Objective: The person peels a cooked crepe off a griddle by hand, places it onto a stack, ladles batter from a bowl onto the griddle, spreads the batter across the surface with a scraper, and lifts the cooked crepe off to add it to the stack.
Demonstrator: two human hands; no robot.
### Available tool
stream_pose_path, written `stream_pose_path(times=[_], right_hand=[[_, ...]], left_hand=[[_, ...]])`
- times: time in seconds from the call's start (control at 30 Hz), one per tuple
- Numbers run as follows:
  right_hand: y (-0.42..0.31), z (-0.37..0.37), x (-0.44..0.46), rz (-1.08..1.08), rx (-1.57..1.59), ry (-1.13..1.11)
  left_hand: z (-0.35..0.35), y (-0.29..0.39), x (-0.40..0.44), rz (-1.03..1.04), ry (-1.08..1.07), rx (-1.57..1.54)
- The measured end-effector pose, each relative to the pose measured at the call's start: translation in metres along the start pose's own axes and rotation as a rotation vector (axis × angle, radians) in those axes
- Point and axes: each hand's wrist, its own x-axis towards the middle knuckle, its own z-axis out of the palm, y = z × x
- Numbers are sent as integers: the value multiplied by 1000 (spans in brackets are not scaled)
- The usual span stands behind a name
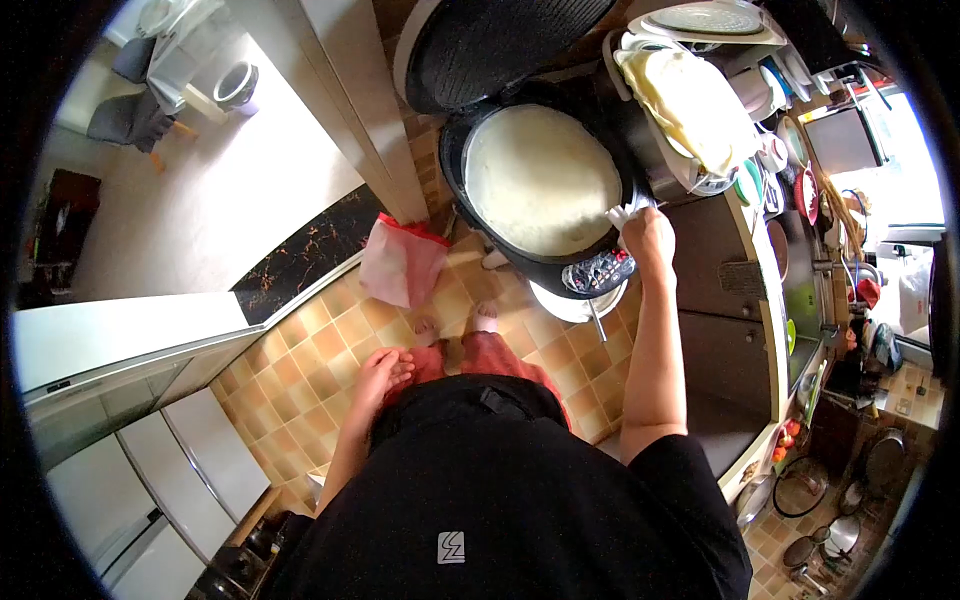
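Note:
A round black electric griddle (455,180) stands with its lid (500,45) raised, and a pale, thin layer of batter or pancake (540,175) covers its plate. At the right edge of the plate, my right hand (648,240) is closed round a small white tool (620,215), whose tip is by the rim of the pale layer. My left hand (384,374) hangs low at my left side, above the tiled floor, with its fingers loosely curled and nothing seen in it.
Right of the griddle, folded pale pancakes (690,105) lie on a pot-like container. A white bowl (580,305) sits beneath the griddle's front. A red-and-white bag (403,262) stands on the floor. Dishes and a sink line the counter (762,270) at right.

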Motion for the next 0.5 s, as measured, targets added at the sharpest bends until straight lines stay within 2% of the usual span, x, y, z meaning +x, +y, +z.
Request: stream_pose_path(times=[0.07, 0.13, 0.2, 0.27, 0.33, 0.37, 0.4, 0.5], right_hand=[[-3, 2, -15, 78, 14, 2], [-4, 10, -29, 189, 155, -120], [-13, 6, -43, 205, 169, -197], [-21, 9, -62, 85, 228, -99], [-59, -31, -80, 262, 353, -362], [-61, -24, -83, 201, 251, -366], [-59, -4, -91, 89, 235, -201], [-88, 6, -111, -61, 155, 15]], left_hand=[[0, 2, 2, 6, -8, -2], [0, 5, 0, 12, -4, 15], [-1, 5, 2, 7, -1, 13], [-4, 4, 5, 9, -6, 1], [-7, 1, 7, 15, -16, -16], [-7, 1, 7, 20, -19, -10], [-6, 2, 6, 26, -21, -5], [-3, 7, 2, 29, -15, 5]])
